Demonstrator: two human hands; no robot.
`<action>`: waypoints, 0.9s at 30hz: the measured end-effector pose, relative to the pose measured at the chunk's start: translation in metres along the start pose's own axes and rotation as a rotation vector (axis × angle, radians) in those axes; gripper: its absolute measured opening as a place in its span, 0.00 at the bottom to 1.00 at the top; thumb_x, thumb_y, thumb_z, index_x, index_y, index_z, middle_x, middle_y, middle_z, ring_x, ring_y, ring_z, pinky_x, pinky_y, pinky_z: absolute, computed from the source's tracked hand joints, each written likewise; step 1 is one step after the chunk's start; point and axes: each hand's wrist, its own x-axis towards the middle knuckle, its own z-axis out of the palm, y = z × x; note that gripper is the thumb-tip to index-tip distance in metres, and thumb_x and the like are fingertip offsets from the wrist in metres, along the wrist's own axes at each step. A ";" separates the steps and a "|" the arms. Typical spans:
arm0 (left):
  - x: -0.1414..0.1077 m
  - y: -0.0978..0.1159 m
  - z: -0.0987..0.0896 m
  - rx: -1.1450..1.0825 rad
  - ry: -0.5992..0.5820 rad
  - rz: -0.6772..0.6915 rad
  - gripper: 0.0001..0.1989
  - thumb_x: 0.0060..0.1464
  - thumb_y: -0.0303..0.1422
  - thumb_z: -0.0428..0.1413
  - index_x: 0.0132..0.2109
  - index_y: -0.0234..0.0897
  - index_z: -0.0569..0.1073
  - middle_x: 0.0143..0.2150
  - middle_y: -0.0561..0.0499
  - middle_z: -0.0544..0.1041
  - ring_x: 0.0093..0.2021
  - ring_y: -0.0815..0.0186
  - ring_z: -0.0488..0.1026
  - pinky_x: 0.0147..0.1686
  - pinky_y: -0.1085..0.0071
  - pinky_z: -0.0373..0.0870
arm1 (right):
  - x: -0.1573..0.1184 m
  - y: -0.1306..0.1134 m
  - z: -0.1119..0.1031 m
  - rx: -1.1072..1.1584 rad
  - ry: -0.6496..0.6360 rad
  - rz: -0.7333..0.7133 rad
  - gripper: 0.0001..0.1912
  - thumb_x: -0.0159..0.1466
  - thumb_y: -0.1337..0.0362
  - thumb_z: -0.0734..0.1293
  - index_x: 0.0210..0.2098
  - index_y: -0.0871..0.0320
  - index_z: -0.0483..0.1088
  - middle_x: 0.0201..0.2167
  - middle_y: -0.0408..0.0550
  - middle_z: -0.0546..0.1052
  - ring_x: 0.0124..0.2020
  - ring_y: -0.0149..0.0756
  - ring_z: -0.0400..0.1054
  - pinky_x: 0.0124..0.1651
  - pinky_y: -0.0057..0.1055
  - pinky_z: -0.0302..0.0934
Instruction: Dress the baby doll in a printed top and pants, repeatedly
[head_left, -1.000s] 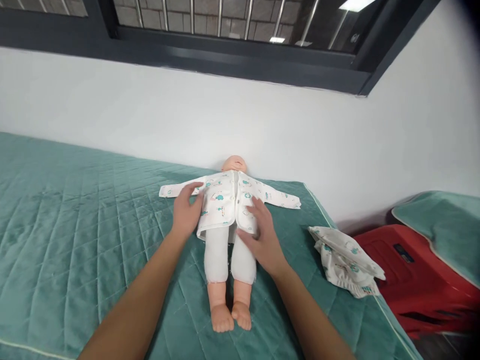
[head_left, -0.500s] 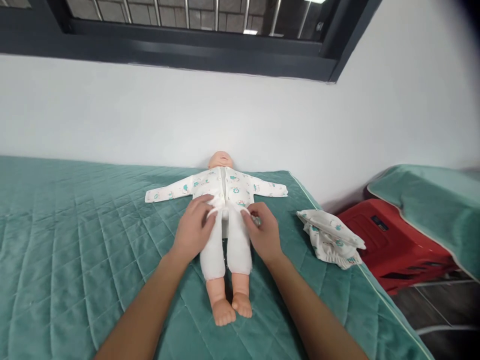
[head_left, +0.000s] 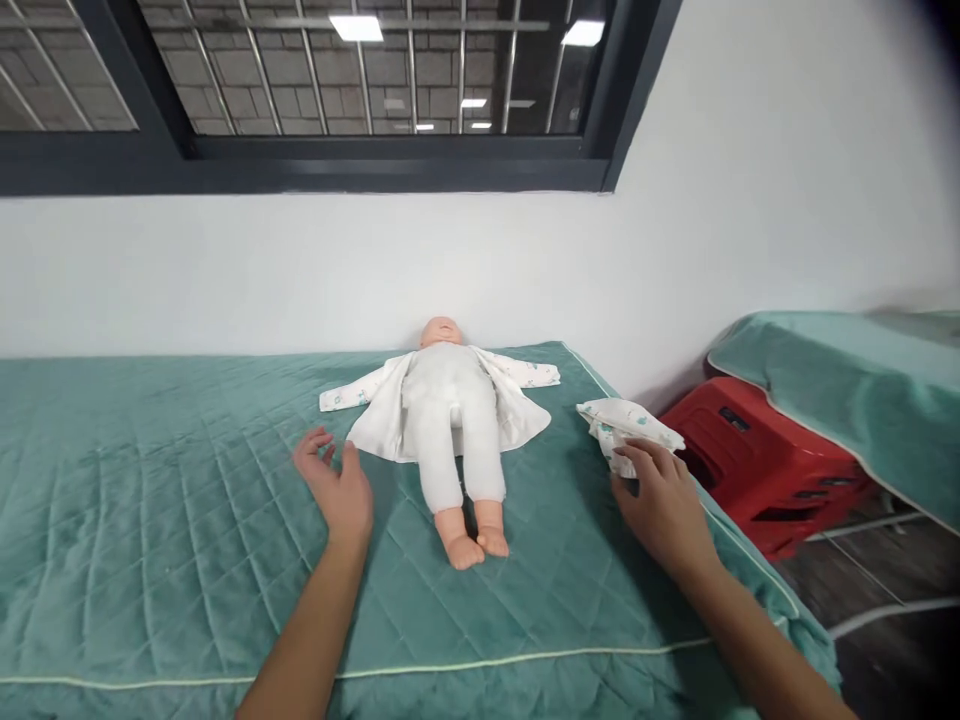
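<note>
Near the doll [head_left: 452, 390] in its open jacket [head_left: 382, 422], your left hand [head_left: 339, 492] is open, your right hand [head_left: 666, 508] at folded clothes [head_left: 621, 416], grip unclear.

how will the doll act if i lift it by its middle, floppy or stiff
The doll will probably sag, as its middle looks like soft stuffed cloth. The smooth, moulded-looking head and feet may droop. The open jacket would likely hang loose.

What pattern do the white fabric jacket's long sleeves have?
The sleeves show small teal motifs, best in the head view.
</note>
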 end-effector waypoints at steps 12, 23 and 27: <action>-0.035 0.027 -0.021 0.169 -0.351 0.303 0.10 0.59 0.29 0.50 0.48 0.40 0.69 0.50 0.43 0.73 0.55 0.56 0.69 0.59 0.52 0.64 | 0.047 0.027 -0.041 -0.266 -0.406 -0.120 0.06 0.62 0.65 0.63 0.35 0.57 0.72 0.37 0.55 0.78 0.38 0.43 0.70 0.39 0.35 0.59; -0.071 0.171 -0.003 -0.112 -0.896 0.341 0.30 0.56 0.36 0.60 0.64 0.45 0.63 0.61 0.44 0.68 0.61 0.56 0.67 0.57 0.61 0.67 | 0.091 -0.172 -0.127 1.165 -0.363 0.374 0.07 0.55 0.67 0.71 0.33 0.59 0.71 0.23 0.44 0.74 0.24 0.32 0.69 0.27 0.29 0.68; -0.041 0.209 -0.016 -0.044 -0.744 0.340 0.16 0.56 0.31 0.57 0.52 0.41 0.74 0.49 0.47 0.76 0.51 0.56 0.72 0.52 0.62 0.68 | 0.103 -0.214 -0.161 1.220 -0.406 0.197 0.09 0.57 0.68 0.70 0.39 0.58 0.74 0.26 0.43 0.75 0.26 0.29 0.68 0.27 0.26 0.67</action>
